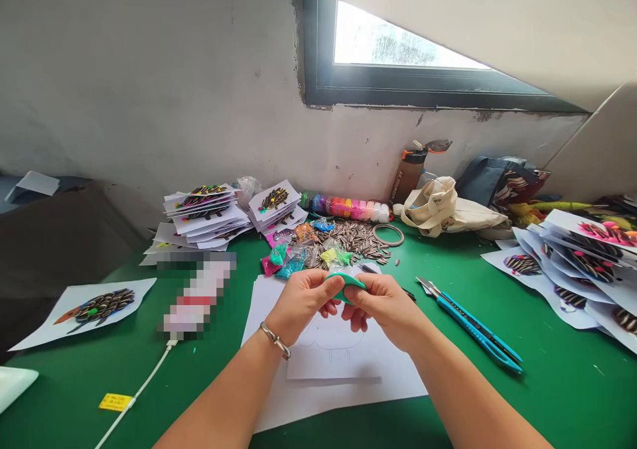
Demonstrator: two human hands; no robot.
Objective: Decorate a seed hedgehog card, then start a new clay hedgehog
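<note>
Between my two hands is a piece of green clay (346,286), pinched at both ends above the paper. My left hand (303,303), with a silver bracelet at the wrist, grips its left side with the thumb on top. On its right side my right hand (383,303) holds it between thumb and fingers. Below them lies a small white sheet (333,363) with a pencil outline, on top of a larger white sheet (279,409). Just behind my hands are small bags of coloured clay (293,262) and a heap of striped seeds (348,237).
A blue utility knife (472,326) lies on the green table (562,396) at right. Stacks of seed pictures (209,217) stand at back left and right (587,263). A bottle (408,174) and cloth bag (442,207) stand behind; a white cable (149,379) runs at left.
</note>
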